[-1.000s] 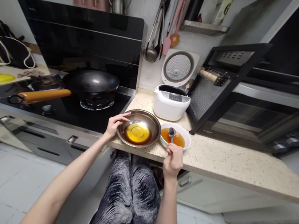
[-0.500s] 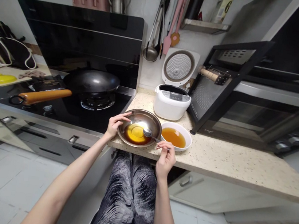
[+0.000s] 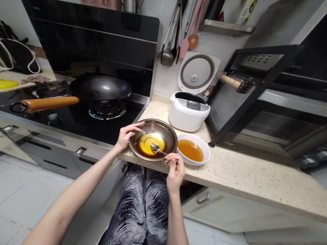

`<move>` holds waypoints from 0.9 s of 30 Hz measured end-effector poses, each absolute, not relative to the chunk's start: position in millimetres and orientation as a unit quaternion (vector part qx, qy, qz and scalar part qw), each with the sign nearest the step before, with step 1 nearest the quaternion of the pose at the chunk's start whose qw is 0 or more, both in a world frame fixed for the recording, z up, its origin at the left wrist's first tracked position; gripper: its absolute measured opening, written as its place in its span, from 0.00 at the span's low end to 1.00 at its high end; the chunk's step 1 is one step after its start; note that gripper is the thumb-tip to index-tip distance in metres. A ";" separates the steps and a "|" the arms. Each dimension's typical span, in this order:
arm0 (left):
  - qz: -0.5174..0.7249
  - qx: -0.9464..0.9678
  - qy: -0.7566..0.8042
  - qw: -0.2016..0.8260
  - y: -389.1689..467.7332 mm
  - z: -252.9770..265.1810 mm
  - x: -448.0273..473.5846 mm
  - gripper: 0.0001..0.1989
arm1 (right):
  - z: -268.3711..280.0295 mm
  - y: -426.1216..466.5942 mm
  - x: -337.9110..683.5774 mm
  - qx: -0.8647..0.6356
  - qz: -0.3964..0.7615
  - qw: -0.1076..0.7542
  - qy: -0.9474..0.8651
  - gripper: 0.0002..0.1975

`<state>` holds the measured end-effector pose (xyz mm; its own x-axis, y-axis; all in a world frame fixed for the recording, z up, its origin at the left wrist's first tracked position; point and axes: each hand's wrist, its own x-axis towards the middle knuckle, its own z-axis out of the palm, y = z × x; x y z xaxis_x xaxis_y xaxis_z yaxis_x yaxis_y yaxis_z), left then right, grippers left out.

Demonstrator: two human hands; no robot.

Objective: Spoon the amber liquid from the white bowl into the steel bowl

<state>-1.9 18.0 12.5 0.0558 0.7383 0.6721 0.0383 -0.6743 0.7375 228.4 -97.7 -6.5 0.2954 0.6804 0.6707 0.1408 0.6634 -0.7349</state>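
Note:
A shallow stainless-steel bowl (image 3: 170, 136) stands near the counter's front edge, with yellow-amber liquid (image 3: 148, 140) at its bottom. My left hand (image 3: 126, 135) grips the bowl's left rim, thumb and fingers closed over the edge. In my right hand (image 3: 176, 172) the handle of a metal spoon (image 3: 155, 148) is pinched. The spoon's head is over or in the liquid; which of these, I cannot tell. Right beside the steel bowl is a white bowl (image 3: 208, 157) of orange-brown liquid (image 3: 190, 150).
A white rice cooker (image 3: 187, 117) with its lid up stands behind the bowls. On the left, a black wok (image 3: 102, 87) with a wooden handle (image 3: 50, 103) sits on the gas stove. An oven (image 3: 282, 132) and a black rack (image 3: 229, 101) border the counter on the right.
My right hand has moved slightly left and down with the spoon, whose head is now nearer the middle of the steel bowl. My left hand keeps its hold on the rim.

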 end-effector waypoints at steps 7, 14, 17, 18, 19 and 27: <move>0.625 0.669 0.288 0.280 18.8 11.1 -2.0 0.17 | -5.5 -98.5 227.6 -0.374 0.210 0.710 -0.558 0.15; 0.622 0.672 0.291 0.277 19.3 10.5 -2.5 0.17 | -9.6 -95.7 225.5 -0.365 0.229 0.735 -0.523 0.15; 0.622 0.672 0.291 0.278 19.1 10.9 -2.2 0.17 | -12.4 -94.9 225.1 -0.365 0.235 0.746 -0.506 0.15; 0.622 0.671 0.292 0.279 19.1 10.9 -2.1 0.17 | -13.0 -94.8 225.1 -0.364 0.235 0.749 -0.501 0.15; 0.621 0.671 0.292 0.280 19.2 10.9 -2.1 0.17 | -13.2 -94.9 225.3 -0.364 0.234 0.752 -0.497 0.15; 0.617 0.672 0.299 0.280 19.9 9.8 -3.0 0.18 | -5.0 -100.4 232.8 -0.360 0.208 0.780 -0.468 0.13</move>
